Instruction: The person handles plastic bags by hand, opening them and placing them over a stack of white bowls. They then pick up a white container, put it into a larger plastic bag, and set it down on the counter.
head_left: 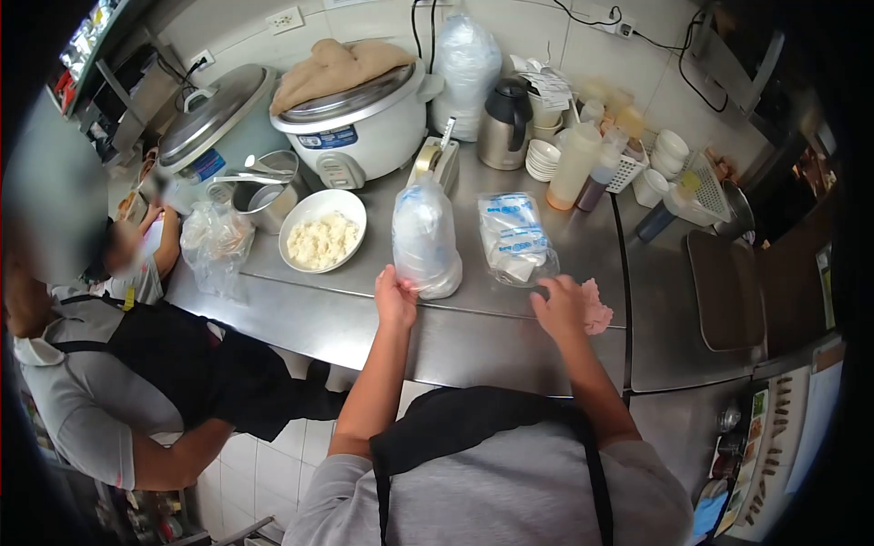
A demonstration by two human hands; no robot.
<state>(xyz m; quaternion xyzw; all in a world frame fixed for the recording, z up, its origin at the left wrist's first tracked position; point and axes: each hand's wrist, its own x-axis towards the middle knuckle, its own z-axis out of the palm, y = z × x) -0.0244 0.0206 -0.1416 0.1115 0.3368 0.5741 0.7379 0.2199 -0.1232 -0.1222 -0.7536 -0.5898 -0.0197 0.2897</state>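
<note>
My left hand (pixel 395 298) grips the lower left side of a clear plastic-wrapped stack (pixel 426 238) standing upright on the steel counter; what is inside is hard to make out. My right hand (pixel 559 304) has its fingers apart and slightly bent, at the near end of a clear plastic pack with blue print (pixel 515 237) that lies flat. White items show inside this pack. A crumpled pink cloth (pixel 596 308) sits just right of my right hand. Behind the upright stack is a tape dispenser (pixel 439 164).
A white bowl of rice (pixel 323 232), a steel pot (pixel 273 205) and a plastic bag (pixel 217 238) stand left. Rice cookers (pixel 350 127) line the wall. A thermos (pixel 505 123), squeeze bottles (pixel 574 166) and a brown tray (pixel 726 287) are right. A person in an apron (pixel 182 364) stands at left.
</note>
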